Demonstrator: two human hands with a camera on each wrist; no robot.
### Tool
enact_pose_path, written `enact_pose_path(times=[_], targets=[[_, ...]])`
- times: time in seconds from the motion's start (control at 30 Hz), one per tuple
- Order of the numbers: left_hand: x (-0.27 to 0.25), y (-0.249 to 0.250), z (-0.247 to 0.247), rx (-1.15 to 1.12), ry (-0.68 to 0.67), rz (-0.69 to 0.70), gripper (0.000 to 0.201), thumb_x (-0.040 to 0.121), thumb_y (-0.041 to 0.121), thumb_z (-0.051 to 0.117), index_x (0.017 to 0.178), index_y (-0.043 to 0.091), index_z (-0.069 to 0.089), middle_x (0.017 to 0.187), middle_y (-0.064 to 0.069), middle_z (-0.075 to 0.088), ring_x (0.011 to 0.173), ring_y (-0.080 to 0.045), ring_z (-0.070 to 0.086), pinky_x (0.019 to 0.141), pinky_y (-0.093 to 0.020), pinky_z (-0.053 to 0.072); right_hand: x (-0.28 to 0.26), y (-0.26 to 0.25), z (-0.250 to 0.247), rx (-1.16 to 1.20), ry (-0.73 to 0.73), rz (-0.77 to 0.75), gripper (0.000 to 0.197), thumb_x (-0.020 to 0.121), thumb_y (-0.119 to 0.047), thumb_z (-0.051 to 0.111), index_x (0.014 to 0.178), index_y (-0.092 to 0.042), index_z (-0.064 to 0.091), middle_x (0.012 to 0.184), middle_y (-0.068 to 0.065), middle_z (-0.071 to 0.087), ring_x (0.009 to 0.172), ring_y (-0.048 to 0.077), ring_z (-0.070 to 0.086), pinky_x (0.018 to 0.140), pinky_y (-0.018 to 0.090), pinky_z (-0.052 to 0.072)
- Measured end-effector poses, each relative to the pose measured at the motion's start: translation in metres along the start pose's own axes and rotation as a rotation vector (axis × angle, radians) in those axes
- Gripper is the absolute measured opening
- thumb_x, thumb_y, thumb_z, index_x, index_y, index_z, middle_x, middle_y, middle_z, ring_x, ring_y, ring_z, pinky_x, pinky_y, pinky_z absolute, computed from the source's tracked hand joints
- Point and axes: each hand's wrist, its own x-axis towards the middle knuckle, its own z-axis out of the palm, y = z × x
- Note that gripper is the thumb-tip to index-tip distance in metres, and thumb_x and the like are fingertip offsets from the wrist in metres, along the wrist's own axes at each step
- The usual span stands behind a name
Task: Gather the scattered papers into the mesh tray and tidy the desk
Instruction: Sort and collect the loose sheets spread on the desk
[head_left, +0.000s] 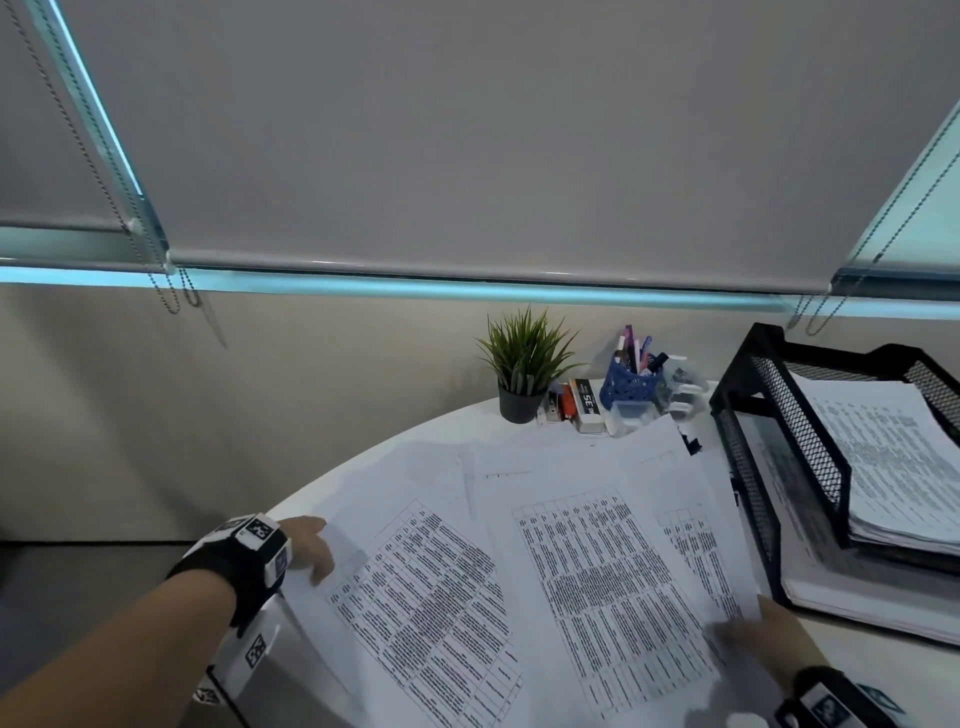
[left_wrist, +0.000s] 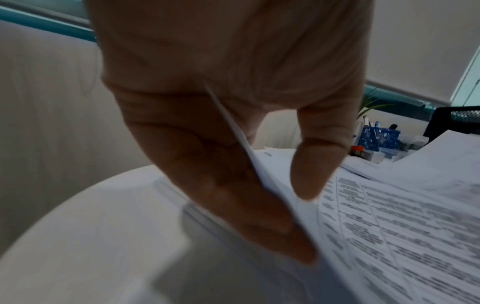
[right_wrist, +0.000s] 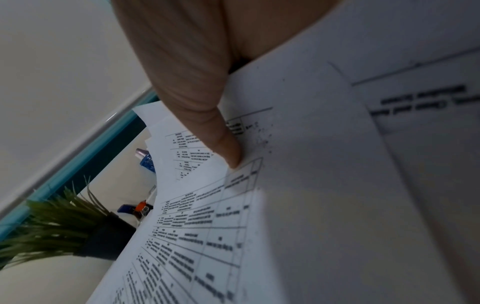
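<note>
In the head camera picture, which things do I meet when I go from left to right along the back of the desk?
Potted plant → stapler → white box → blue pen holder → black mesh tray.

White printed paper sheets (head_left: 587, 587) at centre, ruled with fine black table grids and dense black text. Black wire-mesh tray (head_left: 779, 467) at 3 o'clock, holding further white sheets with grey-black print. White round desk top (head_left: 447, 431) beneath. Green spiky potted plant (head_left: 524, 353) in a dark grey pot at 12 o'clock. Blue perforated pen cup (head_left: 628, 389) at 1 o'clock, with pink, purple, blue and black pens. White box (head_left: 587, 408) with a black band and white lettering, orange item alongside. Black wrist straps with white tags carrying black square-code patterns at 9 and 5 o'clock. Pale grey roller blind (head_left: 493, 130) above, edged in turquoise light.
</note>
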Motion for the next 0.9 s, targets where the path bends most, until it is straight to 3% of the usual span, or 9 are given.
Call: enact_pose_path(times=[0.1, 0.17, 0.23, 0.3, 0.37, 0.47, 0.63, 0.73, 0.9], targets=[[-0.005, -0.005, -0.001, -0.096, 0.052, 0.031, 0.078, 0.068, -0.005, 0.068, 0.138, 0.016, 0.042, 0.142, -0.009, 0.040, 0.119, -0.029, 0.048, 0.067, -0.026, 0.051, 0.004, 0.008, 0.005, -0.019, -0.021, 0.010, 0.014, 0.069, 0.007, 0.073, 0.081, 0.002, 0.066, 0.077, 0.019, 0.070, 0.078, 0.033, 0.065, 0.076, 0.039, 0.049], [-0.004, -0.007, -0.004, -0.179, 0.165, 0.096, 0.057, 0.068, -0.002, 0.073, 0.120, 0.011, 0.055, 0.116, -0.011, 0.058, 0.095, -0.023, 0.056, 0.061, -0.022, 0.046, 0.003, 0.009, 0.006, -0.040, -0.034, 0.012, 0.013, 0.070, 0.005, 0.073, 0.079, 0.000, 0.065, 0.076, 0.018, 0.069, 0.079, 0.032, 0.064, 0.075, 0.039, 0.050], [-0.007, -0.005, -0.004, -0.431, 0.248, 0.114, 0.038, 0.070, -0.005, 0.072, 0.102, 0.008, 0.057, 0.084, -0.011, 0.059, 0.070, -0.022, 0.055, 0.055, -0.025, 0.048, 0.000, 0.009, 0.007, -0.040, -0.026, 0.011, 0.012, 0.072, 0.007, 0.071, 0.075, -0.002, 0.063, 0.071, 0.014, 0.067, 0.074, 0.028, 0.061, 0.069, 0.034, 0.047], [-0.012, -0.003, 0.000, -0.739, 0.265, 0.132, 0.028, 0.073, -0.010, 0.069, 0.089, 0.008, 0.054, 0.073, -0.013, 0.055, 0.061, -0.023, 0.055, 0.052, -0.031, 0.053, -0.001, 0.010, 0.009, -0.004, -0.021, 0.009, 0.013, 0.073, 0.009, 0.070, 0.080, 0.001, 0.063, 0.075, 0.017, 0.066, 0.074, 0.027, 0.059, 0.070, 0.033, 0.045], [-0.017, -0.003, 0.007, -0.935, 0.225, 0.150, 0.028, 0.075, -0.012, 0.067, 0.085, 0.010, 0.054, 0.078, -0.016, 0.060, 0.068, -0.028, 0.061, 0.057, -0.038, 0.059, -0.003, 0.010, 0.013, 0.028, -0.020, 0.016, 0.016, 0.074, 0.010, 0.068, 0.086, 0.002, 0.062, 0.083, 0.019, 0.066, 0.080, 0.028, 0.060, 0.075, 0.034, 0.044], [-0.014, -0.005, 0.023, -1.032, 0.109, 0.207, 0.040, 0.070, -0.015, 0.068, 0.103, 0.005, 0.059, 0.098, -0.021, 0.067, 0.087, -0.036, 0.066, 0.081, -0.055, 0.052, -0.003, 0.010, 0.019, 0.067, -0.034, 0.025, 0.016, 0.076, 0.013, 0.064, 0.090, 0.008, 0.061, 0.086, 0.024, 0.065, 0.076, 0.026, 0.057, 0.066, 0.031, 0.044], [-0.018, -0.003, 0.071, -0.927, -0.043, 0.150, 0.038, 0.058, -0.002, 0.082, 0.093, 0.003, 0.068, 0.100, -0.017, 0.070, 0.090, -0.034, 0.067, 0.085, -0.051, 0.052, -0.002, 0.011, 0.028, 0.083, -0.065, 0.027, 0.013, 0.077, 0.011, 0.063, 0.090, 0.008, 0.062, 0.084, 0.024, 0.066, 0.078, 0.029, 0.059, 0.067, 0.032, 0.046], [-0.037, 0.009, 0.080, -0.633, 0.138, 0.133, 0.021, 0.076, 0.006, 0.072, 0.095, 0.003, 0.065, 0.095, -0.016, 0.065, 0.082, -0.023, 0.058, 0.067, -0.028, 0.047, -0.005, 0.012, 0.031, 0.066, -0.062, 0.010, 0.011, 0.075, 0.011, 0.065, 0.078, 0.001, 0.061, 0.075, 0.018, 0.064, 0.074, 0.028, 0.058, 0.067, 0.032, 0.045], [-0.050, 0.017, 0.057, -0.617, 0.402, 0.128, 0.024, 0.085, -0.003, 0.057, 0.107, 0.000, 0.066, 0.110, -0.022, 0.065, 0.083, -0.023, 0.051, 0.072, -0.028, 0.042, 0.000, 0.015, 0.023, 0.070, -0.035, -0.016, 0.024, 0.074, 0.013, 0.065, 0.070, -0.010, 0.057, 0.078, 0.014, 0.062, 0.083, 0.029, 0.057, 0.078, 0.034, 0.042]])
